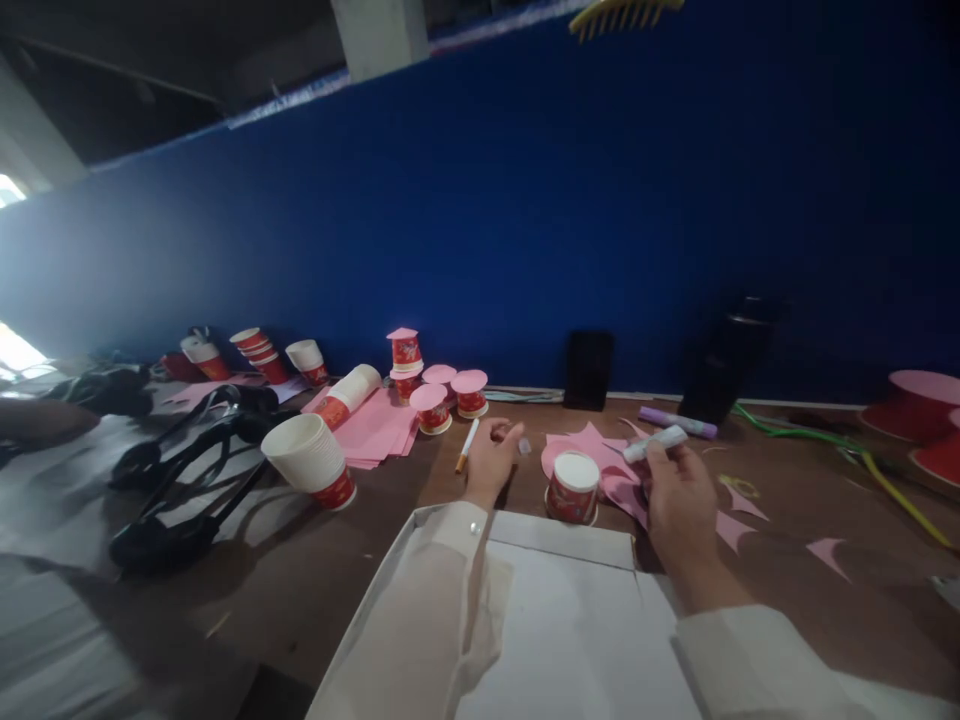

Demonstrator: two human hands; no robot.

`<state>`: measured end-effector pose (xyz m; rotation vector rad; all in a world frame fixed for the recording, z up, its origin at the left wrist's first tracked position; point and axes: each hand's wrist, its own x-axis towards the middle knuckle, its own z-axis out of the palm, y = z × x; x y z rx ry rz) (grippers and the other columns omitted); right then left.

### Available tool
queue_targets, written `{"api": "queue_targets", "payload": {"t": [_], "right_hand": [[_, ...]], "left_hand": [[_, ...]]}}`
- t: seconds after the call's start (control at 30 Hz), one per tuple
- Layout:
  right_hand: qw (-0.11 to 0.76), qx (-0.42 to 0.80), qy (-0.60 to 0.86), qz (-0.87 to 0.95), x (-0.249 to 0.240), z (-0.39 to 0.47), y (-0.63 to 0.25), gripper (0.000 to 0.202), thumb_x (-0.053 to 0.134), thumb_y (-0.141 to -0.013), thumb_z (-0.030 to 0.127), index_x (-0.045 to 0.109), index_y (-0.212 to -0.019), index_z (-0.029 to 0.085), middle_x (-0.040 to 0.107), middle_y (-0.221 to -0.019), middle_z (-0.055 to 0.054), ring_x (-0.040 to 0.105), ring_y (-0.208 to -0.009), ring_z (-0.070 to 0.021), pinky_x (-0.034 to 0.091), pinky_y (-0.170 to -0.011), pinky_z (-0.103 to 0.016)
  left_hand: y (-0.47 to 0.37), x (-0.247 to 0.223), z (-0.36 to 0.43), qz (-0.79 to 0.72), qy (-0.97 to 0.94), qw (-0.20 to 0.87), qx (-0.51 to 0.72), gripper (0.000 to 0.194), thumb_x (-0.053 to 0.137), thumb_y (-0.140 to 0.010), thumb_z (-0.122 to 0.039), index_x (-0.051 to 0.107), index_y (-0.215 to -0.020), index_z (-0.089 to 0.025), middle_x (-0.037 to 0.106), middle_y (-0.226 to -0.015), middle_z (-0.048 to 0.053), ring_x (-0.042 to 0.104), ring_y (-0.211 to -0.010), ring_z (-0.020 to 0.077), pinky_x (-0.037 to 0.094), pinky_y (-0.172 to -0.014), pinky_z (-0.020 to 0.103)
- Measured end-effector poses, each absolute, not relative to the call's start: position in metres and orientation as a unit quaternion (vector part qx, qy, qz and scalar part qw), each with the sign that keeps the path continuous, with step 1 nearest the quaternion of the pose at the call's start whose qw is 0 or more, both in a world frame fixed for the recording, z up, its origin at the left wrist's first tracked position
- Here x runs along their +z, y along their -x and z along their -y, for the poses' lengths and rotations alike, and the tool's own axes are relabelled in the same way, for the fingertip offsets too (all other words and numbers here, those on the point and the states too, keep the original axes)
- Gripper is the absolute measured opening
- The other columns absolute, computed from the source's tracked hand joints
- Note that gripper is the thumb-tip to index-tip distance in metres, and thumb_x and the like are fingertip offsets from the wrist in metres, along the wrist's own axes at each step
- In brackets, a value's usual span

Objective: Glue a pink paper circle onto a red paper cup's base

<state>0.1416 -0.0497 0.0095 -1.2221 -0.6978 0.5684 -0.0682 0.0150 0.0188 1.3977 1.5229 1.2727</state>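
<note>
My right hand (pixel 681 500) grips a white glue stick (pixel 654 443) between thumb and fingers, tilted above pink paper pieces (pixel 600 450). My left hand (pixel 495 458) is closed with curled fingers; anything inside them is hidden. A small translucent piece (pixel 524 446) is just right of it, and a white and orange pen-like stick (pixel 466 446) lies to its left. Between the hands a red paper cup (pixel 573 490) stands upside down, its white base up, at the far edge of a white box (pixel 562 620).
Left are stacked paper cups (pixel 307 455), pink sheets (pixel 371 430), cups topped with pink discs (pixel 430 400) and a black headset-like object (pixel 202 460). A purple tube (pixel 677 422), black phone-like slab (pixel 588 370) and dark bottle (pixel 724 365) are by the blue partition (pixel 480 230). Another person's arm (pixel 34 430) shows far left.
</note>
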Motion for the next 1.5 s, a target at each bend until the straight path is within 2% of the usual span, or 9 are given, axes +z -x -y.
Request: {"api": "queue_targets", "payload": {"t": [0.1,0.3,0.53,0.77,0.93,1.07,1.27,1.37,1.5], "right_hand": [[0.712,0.248,0.575,0.317,0.017,0.053,-0.138,0.046,0.073,-0.077,0.061,0.069,-0.091,0.017,0.068,-0.075,-0.001,0.061,-0.066,-0.0144,0.052,-0.060,-0.026],[0.716,0.280,0.546,0.333,0.012,0.048,-0.135,0.054,0.076,-0.072,0.065,0.070,-0.098,0.018,0.074,-0.087,-0.006,0.068,-0.080,-0.0194,0.055,-0.075,-0.030],[0.725,0.321,0.523,0.312,0.002,0.038,-0.134,0.054,0.084,-0.065,0.058,0.070,-0.100,0.018,0.076,-0.088,-0.005,0.072,-0.087,-0.0225,0.059,-0.079,-0.031],[0.744,0.342,0.506,0.270,0.014,0.021,-0.137,0.047,0.088,-0.063,0.047,0.068,-0.096,0.020,0.076,-0.096,-0.005,0.073,-0.086,-0.0212,0.063,-0.076,-0.034],[0.742,0.349,0.500,0.278,0.034,0.003,-0.137,0.037,0.092,-0.058,0.034,0.067,-0.082,0.020,0.073,-0.083,-0.002,0.072,-0.085,-0.0206,0.063,-0.081,-0.033],[0.755,0.379,0.465,0.266,0.023,0.002,-0.132,0.042,0.089,-0.063,0.043,0.067,-0.091,0.021,0.075,-0.096,-0.003,0.073,-0.092,-0.0209,0.062,-0.083,-0.032],[0.743,0.425,0.455,0.246,0.003,0.011,-0.141,0.050,0.091,-0.062,0.045,0.067,-0.099,0.023,0.075,-0.088,0.000,0.069,-0.068,-0.0157,0.057,-0.056,-0.026],[0.744,0.438,0.449,0.232,0.003,0.011,-0.143,0.050,0.090,-0.063,0.045,0.066,-0.102,0.024,0.076,-0.091,0.001,0.071,-0.074,-0.0158,0.057,-0.059,-0.024],[0.739,0.461,0.435,0.228,0.000,0.007,-0.140,0.050,0.092,-0.062,0.042,0.064,-0.100,0.024,0.076,-0.091,-0.001,0.073,-0.081,-0.0187,0.058,-0.063,-0.025]], "left_hand": [[0.060,0.018,-0.026,-0.655,-0.570,0.274,0.413,0.025,0.068,-0.088,-0.035,0.067,-0.105,-0.016,0.072,-0.096,0.011,0.068,-0.094,0.0237,0.047,-0.086,0.033],[0.042,0.017,-0.026,-0.696,-0.633,0.198,0.275,0.051,0.078,-0.079,-0.046,0.063,-0.115,-0.012,0.068,-0.121,0.025,0.066,-0.114,0.0372,0.045,-0.091,0.038],[0.043,0.013,-0.026,-0.673,-0.659,0.177,0.284,0.014,0.062,-0.089,-0.027,0.068,-0.097,-0.018,0.071,-0.110,0.016,0.066,-0.108,0.0281,0.044,-0.091,0.033],[0.041,0.004,-0.036,-0.534,-0.621,0.319,0.478,0.014,0.065,-0.083,-0.024,0.069,-0.097,-0.020,0.074,-0.098,0.007,0.067,-0.089,0.0188,0.048,-0.084,0.029],[0.040,0.003,-0.037,-0.502,-0.574,0.381,0.523,0.012,0.070,-0.079,-0.025,0.068,-0.090,-0.019,0.074,-0.089,0.006,0.068,-0.084,0.0186,0.050,-0.080,0.029],[0.035,0.011,-0.039,-0.465,-0.531,0.431,0.562,0.023,0.071,-0.078,-0.026,0.072,-0.100,-0.017,0.076,-0.095,0.009,0.070,-0.089,0.0206,0.051,-0.085,0.031],[0.005,0.018,-0.056,-0.412,-0.452,0.546,0.573,0.032,0.077,-0.074,-0.033,0.072,-0.101,-0.015,0.076,-0.096,0.009,0.068,-0.087,0.0179,0.051,-0.080,0.028],[-0.008,0.012,-0.062,-0.365,-0.417,0.617,0.559,0.038,0.083,-0.070,-0.040,0.069,-0.096,-0.016,0.075,-0.089,0.007,0.065,-0.076,0.0139,0.047,-0.068,0.024],[-0.010,0.006,-0.060,-0.317,-0.382,0.671,0.551,0.046,0.092,-0.058,-0.041,0.066,-0.087,-0.016,0.074,-0.089,0.007,0.065,-0.078,0.0130,0.050,-0.076,0.025]]}}
